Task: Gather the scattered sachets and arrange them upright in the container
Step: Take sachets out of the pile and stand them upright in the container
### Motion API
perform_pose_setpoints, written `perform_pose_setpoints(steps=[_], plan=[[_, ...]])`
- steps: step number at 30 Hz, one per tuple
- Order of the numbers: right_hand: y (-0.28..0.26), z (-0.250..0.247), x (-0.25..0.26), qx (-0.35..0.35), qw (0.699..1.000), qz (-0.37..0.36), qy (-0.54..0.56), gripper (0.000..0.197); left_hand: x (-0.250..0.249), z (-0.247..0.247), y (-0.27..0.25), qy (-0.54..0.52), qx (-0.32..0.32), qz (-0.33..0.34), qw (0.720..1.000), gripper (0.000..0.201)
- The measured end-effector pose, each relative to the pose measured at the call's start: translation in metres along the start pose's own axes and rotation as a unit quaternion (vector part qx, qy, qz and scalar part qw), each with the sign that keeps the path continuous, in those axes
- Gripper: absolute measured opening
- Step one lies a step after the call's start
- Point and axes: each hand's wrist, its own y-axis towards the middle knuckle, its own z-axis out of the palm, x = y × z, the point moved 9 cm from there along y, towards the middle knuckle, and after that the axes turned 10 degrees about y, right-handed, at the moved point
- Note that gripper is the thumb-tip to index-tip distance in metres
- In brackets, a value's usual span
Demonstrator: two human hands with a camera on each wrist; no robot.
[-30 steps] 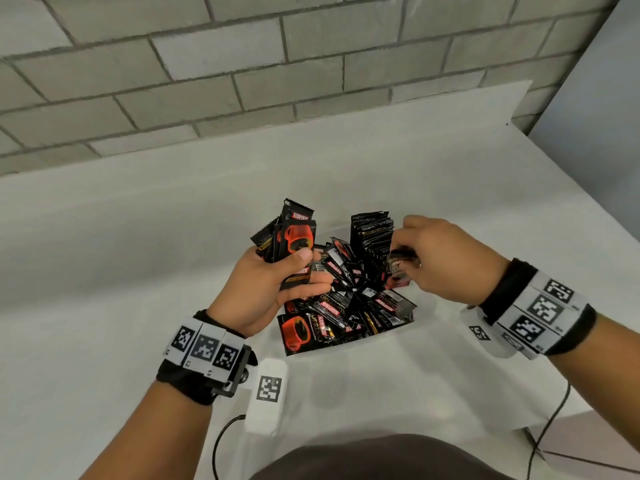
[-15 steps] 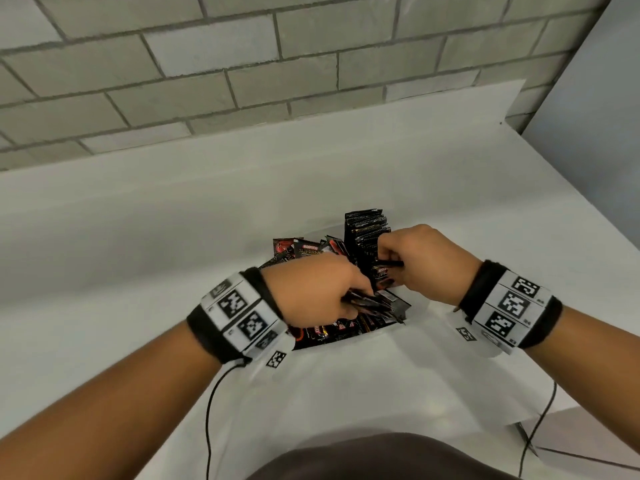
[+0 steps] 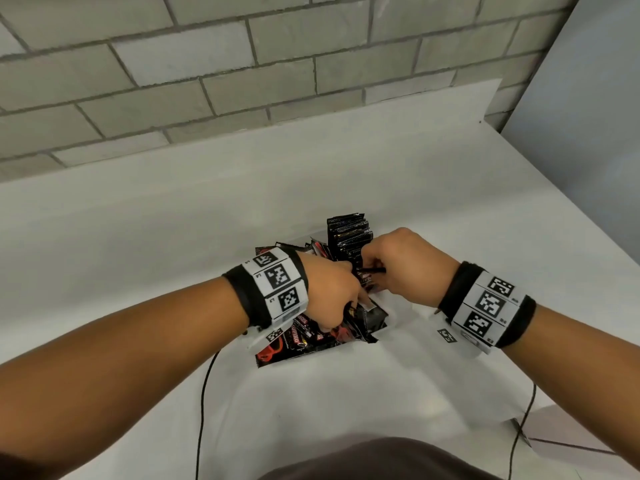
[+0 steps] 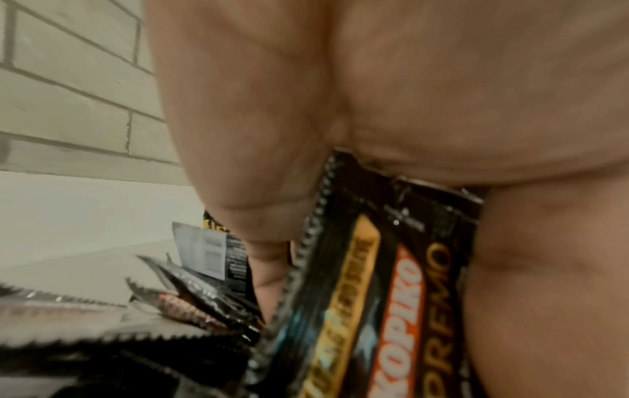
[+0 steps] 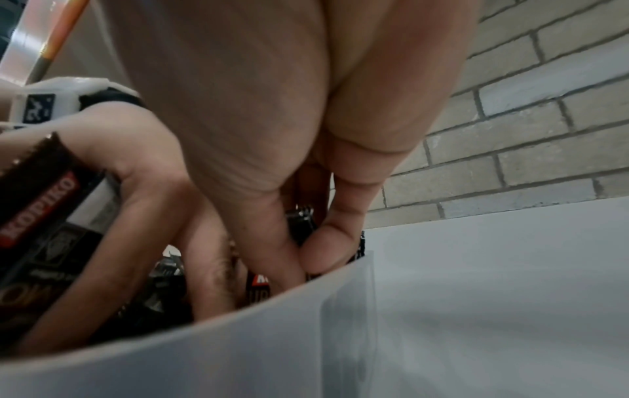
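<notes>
A white desk [image 3: 346, 393] ran from the person's lap toward a grey brick wall [image 3: 207, 81]. Nearest the viewer, two forearms with marker-patterned wristbands [image 3: 273, 285] converged on a white container [image 5: 238, 350] set on the desk near its front edge. Loose black-and-red sachets [image 3: 294, 341] lay jumbled in the near left part of the container. The left hand [image 3: 332, 292] reached down among them; in the left wrist view its fingers [image 4: 265, 188] and thumb were curled round a bundle of sachets [image 4: 374, 282] labelled KOPIKO. Just beside it, touching, the right hand [image 3: 401, 268] was bent over the container's right side, its fingers [image 5: 320, 247] narrowly pinched on the top edge of a sachet. Beyond both hands, a row of upright sachets [image 3: 348, 237] stood packed together at the container's far side.
</notes>
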Motion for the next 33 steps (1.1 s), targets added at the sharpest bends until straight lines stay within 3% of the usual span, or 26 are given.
perform_pose_setpoints(steps=[2, 5, 8, 12, 15, 20, 25, 29, 31, 33], plan=[[0.001, 0.002, -0.001, 0.003, 1.0, 0.005, -0.004, 0.022, 0.004, 0.003, -0.008, -0.001, 0.009, -0.012, 1.0, 0.067], [0.002, 0.005, 0.0, 0.006, 1.0, 0.002, -0.02, 0.009, 0.006, 0.005, -0.017, -0.012, 0.009, -0.013, 1.0, 0.078], [0.004, 0.008, 0.003, 0.013, 0.999, 0.001, -0.033, 0.006, 0.009, 0.004, -0.022, -0.029, -0.005, -0.014, 0.999, 0.063], [0.001, -0.009, -0.002, -0.042, 0.998, 0.008, 0.036, 0.026, 0.009, 0.0, -0.033, -0.09, -0.053, 0.004, 0.995, 0.066], [0.0, -0.021, -0.012, -0.079, 0.993, 0.019, 0.087, 0.043, 0.006, 0.0, -0.041, -0.108, -0.074, 0.024, 0.991, 0.053], [0.002, -0.023, -0.017, -0.057, 0.995, 0.044, 0.075, 0.057, 0.006, 0.0, -0.048, -0.113, -0.112, 0.03, 0.987, 0.044], [0.002, -0.018, -0.016, -0.026, 0.995, 0.049, 0.088, 0.066, 0.019, -0.002, -0.072, -0.214, -0.18, 0.037, 0.959, 0.029], [-0.004, -0.024, -0.011, -0.009, 0.993, 0.048, 0.109, 0.067, 0.052, -0.003, -0.098, -0.36, -0.267, -0.016, 0.894, 0.021], [-0.008, -0.036, -0.002, -0.035, 0.987, 0.03, 0.151, 0.056, 0.064, 0.0, -0.109, -0.507, -0.305, -0.024, 0.806, 0.022], [-0.013, -0.05, 0.014, -0.076, 0.963, -0.005, 0.258, 0.039, 0.064, 0.006, -0.114, -0.664, -0.316, 0.006, 0.678, 0.02]])
